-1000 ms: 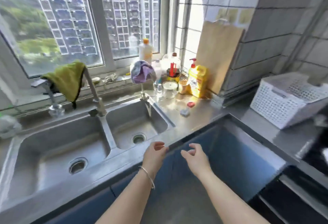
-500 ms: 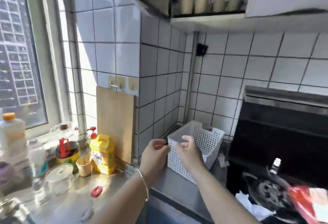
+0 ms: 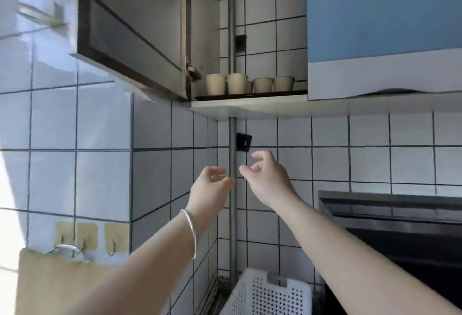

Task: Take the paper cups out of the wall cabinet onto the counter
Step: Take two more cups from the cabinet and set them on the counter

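Several beige paper cups [image 3: 237, 83] stand in a row on the bottom shelf of the wall cabinet [image 3: 247, 103], whose left door [image 3: 130, 34] hangs open. My left hand [image 3: 210, 184], with a silver bangle on the wrist, and my right hand [image 3: 267, 177] are raised side by side well below the shelf. Both hold nothing, fingers loosely curled and apart. The cups at the back are partly hidden by those in front.
A grey pipe [image 3: 232, 204] runs up the tiled corner behind my hands. A white perforated basket [image 3: 270, 294] stands below. A black range hood [image 3: 400, 227] is at the right, under a blue cabinet door [image 3: 382, 9]. A wooden cutting board [image 3: 57, 282] hangs at lower left.
My view has swung from the sink up to the open wall cabinet. Both hands have risen with it and the fingers have spread a little.
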Demonstrator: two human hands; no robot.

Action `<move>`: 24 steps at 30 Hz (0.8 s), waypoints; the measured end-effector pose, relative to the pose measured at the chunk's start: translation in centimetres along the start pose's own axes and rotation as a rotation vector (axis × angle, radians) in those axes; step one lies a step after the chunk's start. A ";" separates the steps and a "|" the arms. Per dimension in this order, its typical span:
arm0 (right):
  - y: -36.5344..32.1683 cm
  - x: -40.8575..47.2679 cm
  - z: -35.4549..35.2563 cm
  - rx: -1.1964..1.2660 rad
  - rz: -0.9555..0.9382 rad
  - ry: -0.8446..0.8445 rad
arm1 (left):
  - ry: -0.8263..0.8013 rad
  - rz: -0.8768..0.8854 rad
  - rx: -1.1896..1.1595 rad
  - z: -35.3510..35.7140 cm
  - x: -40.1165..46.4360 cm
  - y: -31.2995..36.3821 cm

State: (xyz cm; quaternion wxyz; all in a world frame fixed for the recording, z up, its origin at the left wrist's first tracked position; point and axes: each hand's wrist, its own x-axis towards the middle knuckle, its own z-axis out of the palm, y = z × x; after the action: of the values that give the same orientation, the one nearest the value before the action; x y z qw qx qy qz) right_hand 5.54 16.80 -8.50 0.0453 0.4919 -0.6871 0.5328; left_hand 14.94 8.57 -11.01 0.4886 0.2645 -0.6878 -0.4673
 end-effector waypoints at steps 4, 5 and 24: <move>0.3 7.2 -1.7 -0.029 -0.088 0.070 | 0.042 0.085 0.035 1.1 6.6 1.7; 0.3 9.0 -2.0 -0.035 -0.102 0.085 | 0.056 0.103 0.050 1.3 8.0 2.2; -3.6 29.8 -0.4 -0.104 -0.336 0.420 | 0.390 0.522 0.197 1.0 29.7 10.3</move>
State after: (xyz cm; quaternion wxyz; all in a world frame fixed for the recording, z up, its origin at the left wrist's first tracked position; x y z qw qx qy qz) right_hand -7.28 -1.40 11.68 0.3000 0.4747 -0.5978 0.5720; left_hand 3.59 -11.06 10.82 0.6861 0.2097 -0.6679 -0.1981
